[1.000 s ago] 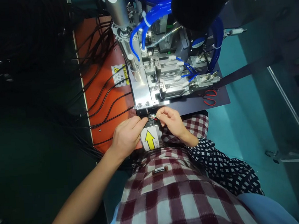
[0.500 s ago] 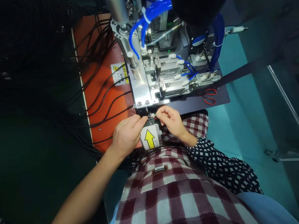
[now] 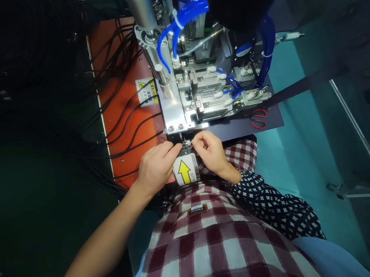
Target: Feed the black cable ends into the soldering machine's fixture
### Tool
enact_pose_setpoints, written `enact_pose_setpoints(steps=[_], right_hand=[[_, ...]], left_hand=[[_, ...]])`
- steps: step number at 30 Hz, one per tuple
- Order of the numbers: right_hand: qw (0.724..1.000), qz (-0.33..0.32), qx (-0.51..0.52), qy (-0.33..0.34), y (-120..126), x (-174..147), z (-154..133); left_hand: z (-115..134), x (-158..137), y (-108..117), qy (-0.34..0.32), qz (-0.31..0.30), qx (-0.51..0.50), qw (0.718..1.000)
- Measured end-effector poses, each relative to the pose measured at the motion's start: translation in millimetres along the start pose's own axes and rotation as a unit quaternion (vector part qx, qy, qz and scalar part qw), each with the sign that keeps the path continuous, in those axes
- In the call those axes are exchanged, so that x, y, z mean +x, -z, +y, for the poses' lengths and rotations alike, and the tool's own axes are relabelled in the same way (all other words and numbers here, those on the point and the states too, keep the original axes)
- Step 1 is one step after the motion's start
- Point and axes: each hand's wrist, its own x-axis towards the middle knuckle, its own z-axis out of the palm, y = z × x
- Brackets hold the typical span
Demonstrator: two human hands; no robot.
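Note:
My left hand (image 3: 157,165) is closed, its thumb and index finger pressed together at the near edge of a metal machine (image 3: 173,109). What lies between those fingers is hidden. My right hand (image 3: 210,152) pinches at thin wires (image 3: 187,143) just to the right of the left fingertips. The wires, partly whitish, lie over a small black fixture (image 3: 184,150) between both hands. Nearer to me, a plate with a yellow arrow (image 3: 184,172) sits below the fixture.
Black cables (image 3: 133,134) run across the orange machine top (image 3: 128,111) from the left. Blue air tubes (image 3: 191,14) and cylinders (image 3: 214,102) stand behind the hands. Red-handled scissors or snips (image 3: 259,119) lie on the dark plate (image 3: 235,128) at right.
My right fingertips have shifted slightly left, nearer the left fingertips, and the red wire seen earlier is now mostly covered. My left hand stays in place at the fixture.

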Motion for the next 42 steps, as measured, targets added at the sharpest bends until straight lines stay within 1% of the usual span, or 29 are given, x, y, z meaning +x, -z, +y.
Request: enact_pose_setpoints(steps=[1, 3, 7, 10, 13, 17, 19, 21, 23, 26, 30, 37, 42], right_hand=[[1.0, 0.004, -0.023, 0.009, 0.2, -0.3, -1.5], [0.999, 0.001, -0.037, 0.008, 0.6, -0.7, -2.7], [0.999, -0.033, -0.011, -0.019, 4.7, 0.3, -0.2], [0.998, -0.056, -0.014, -0.025, 9.6, 2.9, 0.3], [0.998, -0.045, -0.027, -0.017, 10.0, 5.3, -2.0], [1.0, -0.012, 0.011, -0.023, 3.2, 5.2, -5.1], [1.0, 0.01, 0.016, -0.005, 0.8, 4.1, -6.0], [1.0, 0.022, -0.001, 0.018, 0.6, 3.0, -6.2], [0.999, 0.023, -0.019, 0.03, 1.6, 2.3, -5.2], [0.999, 0.02, -0.02, 0.027, 2.5, 2.1, -1.7], [1.0, 0.005, -0.015, 0.014, 1.4, 2.2, 1.6], [0.998, 0.011, -0.047, 0.048, 1.5, 1.3, -4.0], [0.998, 0.009, -0.035, 0.044, 1.4, 0.9, -4.0]], left_hand=[[0.4, 0.4, 0.3, -0.001, 0.001, 0.005, 1.0], [1.2, 1.1, 0.8, 0.004, 0.0, 0.003, 1.0], [2.7, 1.6, 0.4, 0.05, -0.004, -0.051, 0.997], [2.4, 1.0, -0.6, 0.075, -0.003, -0.081, 0.994], [1.0, -0.2, -1.2, 0.064, -0.005, -0.092, 0.994], [-0.8, -1.4, -0.9, 0.037, -0.007, -0.075, 0.996], [-1.1, -1.3, -0.4, 0.025, -0.003, -0.064, 0.998], [-1.1, -0.9, 0.2, 0.01, 0.003, -0.057, 0.998], [-0.8, -0.1, 1.1, -0.006, 0.008, -0.052, 0.999], [-0.5, 1.1, 2.3, -0.021, 0.014, -0.047, 0.999], [-1.3, 1.4, 2.2, -0.025, 0.013, -0.04, 0.999], [-3.2, -0.1, -0.4, -0.024, 0.012, -0.037, 0.999], [-2.7, 0.1, 0.8, -0.026, 0.004, -0.028, 0.999]])
